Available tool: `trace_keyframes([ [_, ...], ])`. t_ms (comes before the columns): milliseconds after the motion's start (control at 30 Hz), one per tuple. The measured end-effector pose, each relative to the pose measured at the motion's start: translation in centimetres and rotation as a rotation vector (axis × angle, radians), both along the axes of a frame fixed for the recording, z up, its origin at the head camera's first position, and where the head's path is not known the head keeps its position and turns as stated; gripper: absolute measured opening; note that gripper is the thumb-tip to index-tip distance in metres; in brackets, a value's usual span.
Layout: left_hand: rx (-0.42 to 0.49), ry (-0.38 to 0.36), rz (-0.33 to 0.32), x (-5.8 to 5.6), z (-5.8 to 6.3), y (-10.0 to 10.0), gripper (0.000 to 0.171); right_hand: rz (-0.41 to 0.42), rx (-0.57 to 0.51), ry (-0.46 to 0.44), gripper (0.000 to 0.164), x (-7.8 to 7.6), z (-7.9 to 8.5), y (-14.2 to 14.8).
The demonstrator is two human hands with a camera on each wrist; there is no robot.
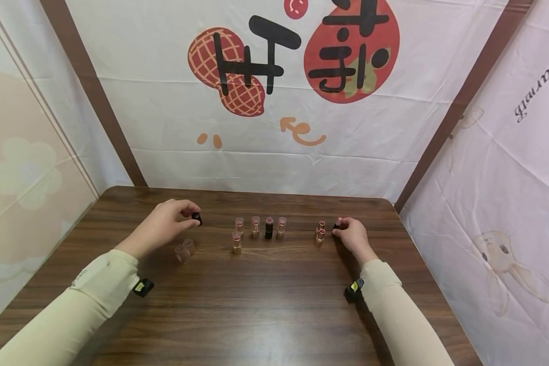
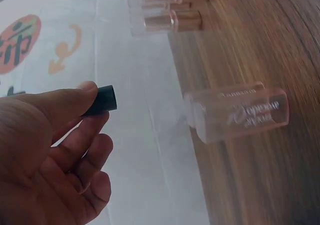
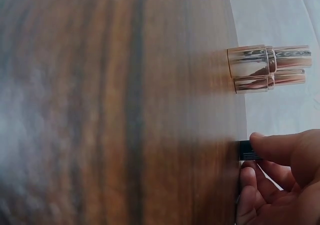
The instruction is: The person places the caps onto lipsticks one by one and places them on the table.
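My left hand (image 1: 166, 224) pinches a small black lipstick cap (image 2: 106, 101) between thumb and forefinger, held above the far left of the table. Near it stand two clear lipstick caps (image 1: 181, 253) side by side. Over at the far right, my right hand (image 1: 354, 237) grips a black lipstick (image 3: 246, 150) without its cap; in the right wrist view its base is at the table surface. Immediately left of that hand are two uncapped gold lipsticks (image 1: 319, 237), one in front of the other, their tubes upright.
Between the hands, several gold lipsticks (image 1: 236, 244) with clear covers stand upright. Among them is another black lipstick (image 1: 269, 229). Behind the wooden table (image 1: 256, 310) hangs a printed white cloth (image 1: 164, 101), and more cloth flanks both sides.
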State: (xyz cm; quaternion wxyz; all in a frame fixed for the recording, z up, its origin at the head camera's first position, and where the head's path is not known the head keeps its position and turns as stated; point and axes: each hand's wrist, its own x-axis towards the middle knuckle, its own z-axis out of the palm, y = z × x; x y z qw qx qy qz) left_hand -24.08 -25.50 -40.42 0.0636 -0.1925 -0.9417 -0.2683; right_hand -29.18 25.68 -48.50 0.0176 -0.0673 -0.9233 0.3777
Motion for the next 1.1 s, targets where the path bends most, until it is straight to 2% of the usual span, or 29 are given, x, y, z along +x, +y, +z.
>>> trace_keyframes([
  [300,0.001,-0.012,-0.009,0.7,1.0,1.3,0.020,-0.005,-0.001,0.002,0.036,0.0,-0.2,0.2],
  [467,-0.002,-0.011,-0.007,1.0,1.4,1.9,0.020,-0.014,-0.025,0.046,0.033,0.2,0.1,0.2],
  [800,0.025,0.016,-0.036,1.4,2.1,2.9,0.015,0.021,-0.009,0.224,0.028,1.8,3.2,-0.5],
  [967,0.059,0.026,-0.054,1.3,2.5,3.5,0.014,0.063,-0.036,0.307,0.028,2.7,4.9,-2.2],
  [1100,0.092,0.034,-0.082,1.3,3.0,4.4,0.014,0.114,-0.085,0.335,0.022,3.7,5.5,-4.1],
])
